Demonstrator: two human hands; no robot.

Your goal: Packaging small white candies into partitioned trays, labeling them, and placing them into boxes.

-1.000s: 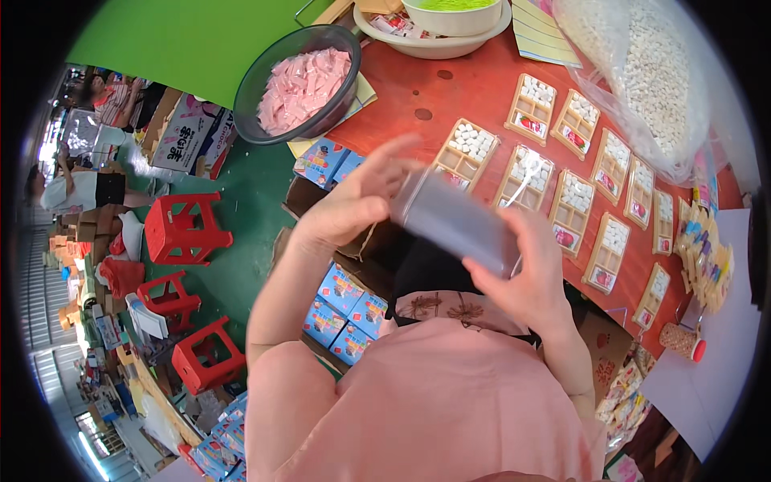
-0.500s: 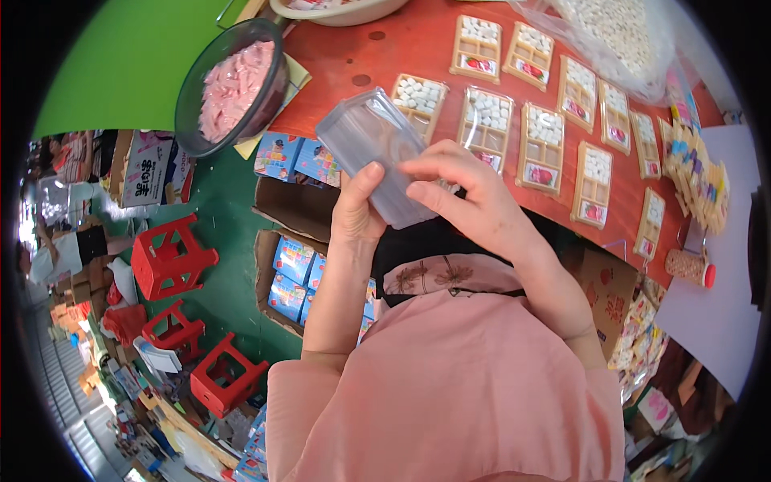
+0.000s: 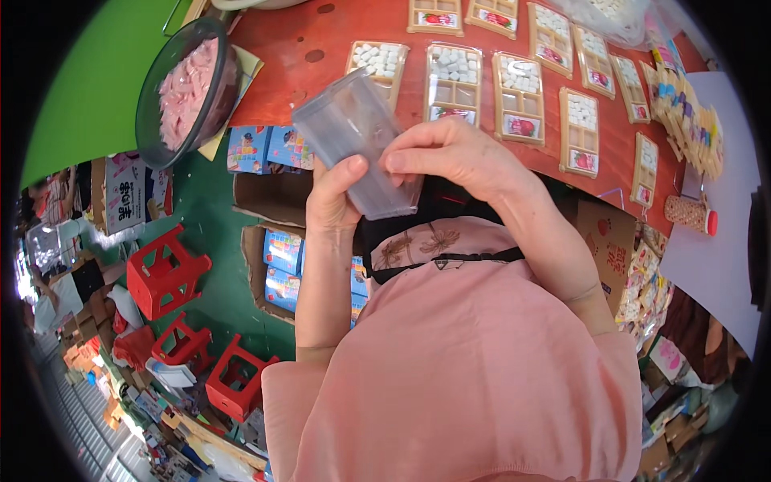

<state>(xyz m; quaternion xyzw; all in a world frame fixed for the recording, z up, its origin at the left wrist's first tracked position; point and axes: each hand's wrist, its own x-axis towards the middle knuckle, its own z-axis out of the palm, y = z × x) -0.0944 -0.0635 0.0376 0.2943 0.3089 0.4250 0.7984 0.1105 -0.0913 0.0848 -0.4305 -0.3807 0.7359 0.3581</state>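
My left hand grips a stack of clear plastic covers from its left side, thumb on the near face. The stack is tilted over the near edge of the red table. My right hand has thumb and fingertips pressed together at the stack's right edge; whether a single cover is pinched there I cannot make out. Just beyond the stack lie compartment trays, among them a tan tray and another tray, both with white marshmallow-like pieces and a red-printed packet.
At the left edge of the red table sits a dark bowl of pink strips. Wooden sticks and a red-lidded jar are on the right. Below are open cartons of blue boxes and a red stool.
The view has shifted, so the table things sit higher and farther left. The stack stays in my left hand; my right fingers, spread before, now close at its right edge.
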